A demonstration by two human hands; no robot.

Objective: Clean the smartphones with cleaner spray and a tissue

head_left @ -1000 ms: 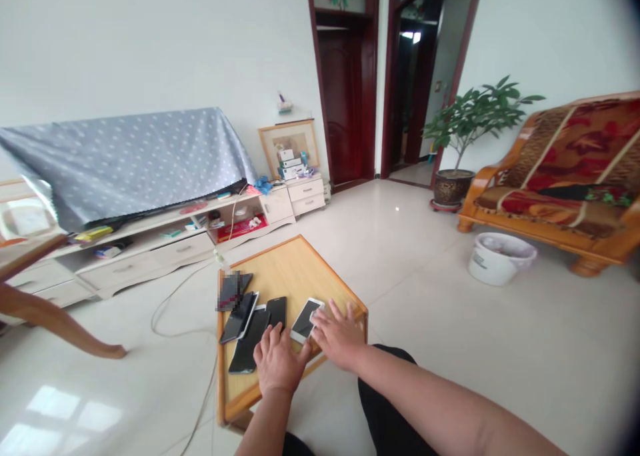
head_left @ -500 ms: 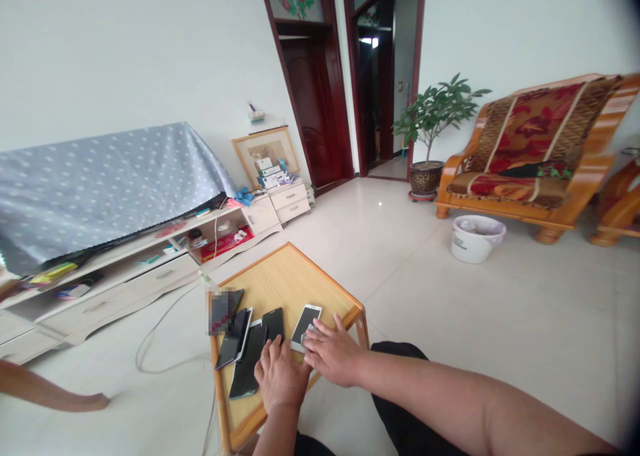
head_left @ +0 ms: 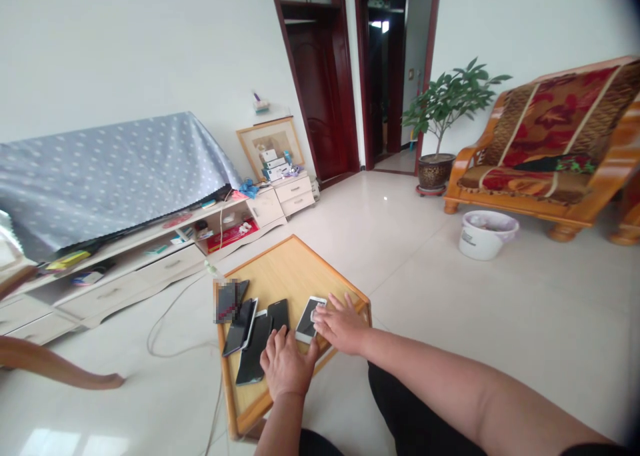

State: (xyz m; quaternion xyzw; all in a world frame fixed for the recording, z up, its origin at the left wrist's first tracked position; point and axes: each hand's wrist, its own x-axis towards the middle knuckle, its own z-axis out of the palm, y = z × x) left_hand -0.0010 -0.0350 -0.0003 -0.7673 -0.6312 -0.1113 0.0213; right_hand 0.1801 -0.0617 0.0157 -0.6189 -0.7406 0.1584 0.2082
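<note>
We log both hands open, neither grasping, on the low wooden table [head_left: 295, 269]: right hand [head_left: 343, 324] with fingers on the white smartphone [head_left: 307, 321], left hand [head_left: 287, 367] just beside the black smartphones [head_left: 251, 356]; all phones lie on the table, none lifted

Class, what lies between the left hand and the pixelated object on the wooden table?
A black phone and a white-edged phone, seen in the head view.

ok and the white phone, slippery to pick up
Probably slippery: the white-framed smartphone has a glossy glass face and lies flat on the smooth wooden tabletop, so its edge may be hard to catch. It looks stiff, but likely fragile.
</note>
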